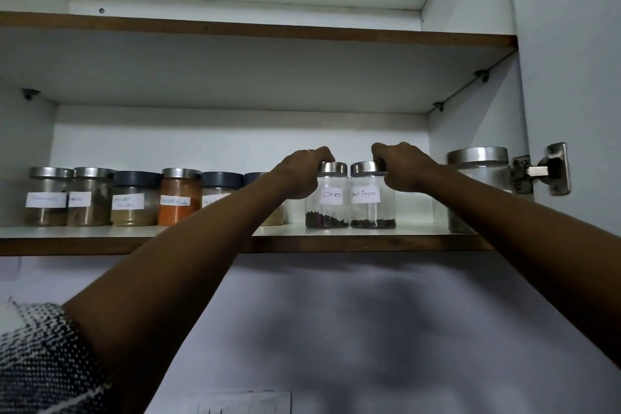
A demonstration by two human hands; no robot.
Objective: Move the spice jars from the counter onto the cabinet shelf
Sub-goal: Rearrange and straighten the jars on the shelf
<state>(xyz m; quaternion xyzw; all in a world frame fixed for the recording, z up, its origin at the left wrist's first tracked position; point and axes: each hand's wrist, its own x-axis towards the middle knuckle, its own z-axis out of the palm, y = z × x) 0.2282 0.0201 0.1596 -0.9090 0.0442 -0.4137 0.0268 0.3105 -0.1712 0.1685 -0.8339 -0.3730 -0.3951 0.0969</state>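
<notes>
Behind the left arm [188,255], jars [258,191] hide.

A bare upper shelf [255,31] is seen above. A steel hinge [546,170] is fixed to the open cabinet door [571,60] at right. Below, a grey wall [336,329] and a pale switch plate [245,402] are seen.

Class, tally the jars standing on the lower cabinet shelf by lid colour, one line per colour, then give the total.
Silver-lidded jars: 6
Dark-lidded jars: 3
Total: 9
</notes>
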